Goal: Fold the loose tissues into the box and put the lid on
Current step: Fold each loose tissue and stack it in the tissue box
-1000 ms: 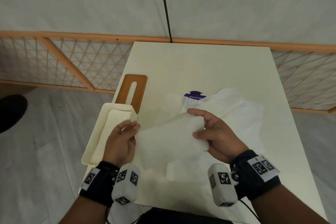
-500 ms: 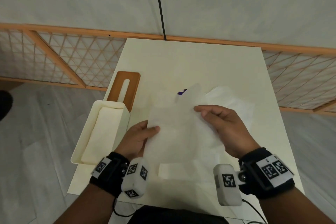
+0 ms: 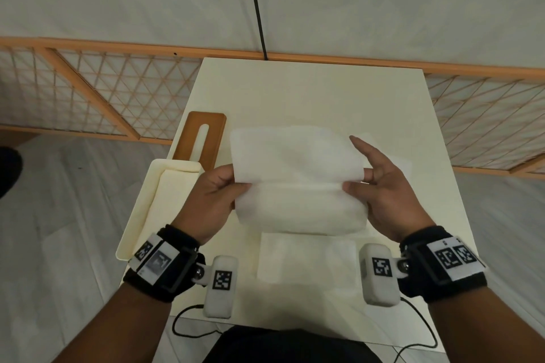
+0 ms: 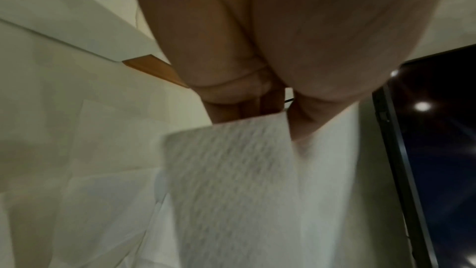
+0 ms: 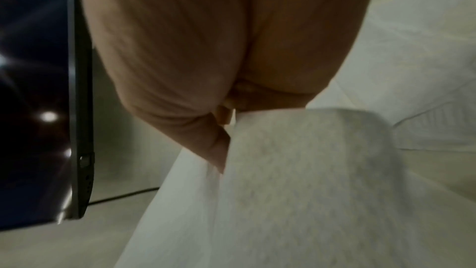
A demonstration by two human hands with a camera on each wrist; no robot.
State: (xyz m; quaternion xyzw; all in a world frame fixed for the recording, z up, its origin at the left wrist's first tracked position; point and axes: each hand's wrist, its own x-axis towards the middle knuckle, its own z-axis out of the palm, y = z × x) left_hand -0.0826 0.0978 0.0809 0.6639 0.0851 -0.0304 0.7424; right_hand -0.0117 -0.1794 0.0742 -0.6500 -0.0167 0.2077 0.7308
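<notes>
Tissue sheet held above table, mid-fold, far half raised.
Left edge pinched by left hand; right edge pinched by right hand, forefinger extended.
Edges to be aligned, crease pressed flat, judged best before transfer.
Open box at left, partly filled; brown slotted lid beyond it.
More loose tissues lying beneath.
</notes>
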